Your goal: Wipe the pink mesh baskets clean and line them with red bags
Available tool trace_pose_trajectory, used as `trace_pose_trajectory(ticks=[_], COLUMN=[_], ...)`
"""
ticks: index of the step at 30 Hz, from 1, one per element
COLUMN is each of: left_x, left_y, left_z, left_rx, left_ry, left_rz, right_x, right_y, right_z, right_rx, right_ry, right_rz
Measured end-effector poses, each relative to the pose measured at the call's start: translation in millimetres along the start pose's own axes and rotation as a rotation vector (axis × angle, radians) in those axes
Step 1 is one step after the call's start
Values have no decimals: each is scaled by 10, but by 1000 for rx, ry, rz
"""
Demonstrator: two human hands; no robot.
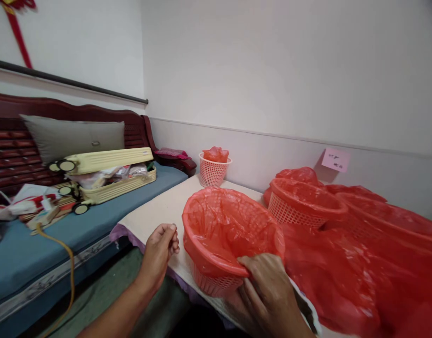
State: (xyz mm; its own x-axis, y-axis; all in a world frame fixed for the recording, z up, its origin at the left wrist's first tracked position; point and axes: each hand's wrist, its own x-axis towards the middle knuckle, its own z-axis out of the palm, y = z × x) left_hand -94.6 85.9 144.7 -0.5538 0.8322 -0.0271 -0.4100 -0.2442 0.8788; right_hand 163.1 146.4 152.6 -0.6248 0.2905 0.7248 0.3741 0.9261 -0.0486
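Observation:
A basket [216, 281] lined with a red plastic bag [230, 225] stands near the front edge of the table, the bag folded over its rim. My right hand [268, 291] grips the near right part of that rim, thumb on top and fingers outside. Left of the basket is my left hand [162, 244], raised and apart from it, its fingers curled together; whether anything small is between them cannot be made out. Loose red plastic bags [335, 277] spread over the table to the right.
Behind are a small white basket [213, 172] holding red plastic and lined baskets [300, 211] at the right. A pink note [336, 160] is on the wall. An open yellow suitcase [113, 188] lies on the blue-covered bench [131, 216] at left.

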Motion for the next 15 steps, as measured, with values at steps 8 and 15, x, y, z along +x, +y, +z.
trace_pose_trajectory(ticks=[8,15], left_x=[-99,-601], left_y=[45,-155], left_z=[118,171], left_rx=[142,102], left_ry=[-228,-244], left_rz=[-181,-227], right_x=[-30,119], right_y=[-118,-60], right_z=[-118,-783], right_rx=[-48,143], right_ry=[-55,-242], right_rz=[-13,116])
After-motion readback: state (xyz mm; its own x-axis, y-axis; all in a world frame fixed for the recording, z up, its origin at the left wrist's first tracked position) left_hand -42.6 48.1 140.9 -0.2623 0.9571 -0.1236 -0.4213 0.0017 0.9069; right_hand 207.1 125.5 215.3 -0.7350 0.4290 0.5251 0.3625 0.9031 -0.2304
